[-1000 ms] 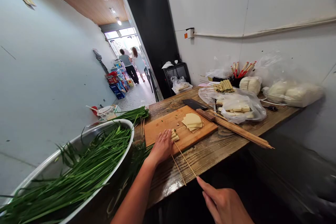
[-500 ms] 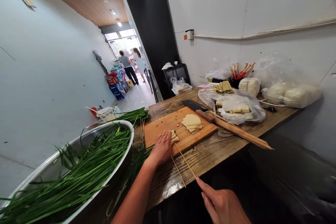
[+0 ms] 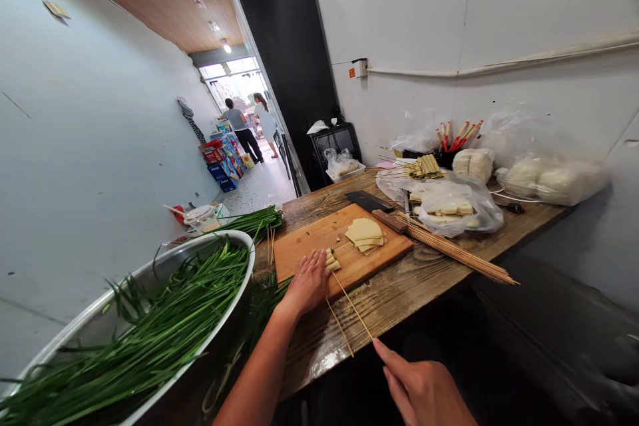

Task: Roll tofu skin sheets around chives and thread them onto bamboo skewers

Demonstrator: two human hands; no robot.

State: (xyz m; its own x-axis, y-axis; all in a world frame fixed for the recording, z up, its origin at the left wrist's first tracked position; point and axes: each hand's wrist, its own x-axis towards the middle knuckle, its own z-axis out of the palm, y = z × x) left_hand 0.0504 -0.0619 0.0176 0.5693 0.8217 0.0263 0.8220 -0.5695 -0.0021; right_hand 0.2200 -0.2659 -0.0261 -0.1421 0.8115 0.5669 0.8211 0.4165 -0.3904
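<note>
My left hand (image 3: 308, 283) lies flat over small rolls (image 3: 331, 261) of pale yellow sheet, pressing them on the near edge of the wooden cutting board (image 3: 299, 239). The roll ends peek out past its fingers, with green filling just visible. In my right hand (image 3: 419, 383), pinched by its rear end, is a thin bamboo skewer (image 3: 355, 307) whose far tip meets the rolls. A second skewer (image 3: 340, 328) sticks out from the rolls toward the table edge. Farther back on the board sits a stack of cut pale yellow sheets (image 3: 366, 231).
A large metal basin (image 3: 248, 239) of green chives (image 3: 174, 326) stands at left. A cleaver (image 3: 368, 200) lies across the board's far corner, beside a skewer bundle (image 3: 459, 253). Bagged food (image 3: 449, 206) and finished skewers (image 3: 424, 168) are behind. Two people stand near the distant doorway.
Both hands, the rolls and the skewers hold nearly the same positions. In the background, one person near the doorway has shifted posture slightly.
</note>
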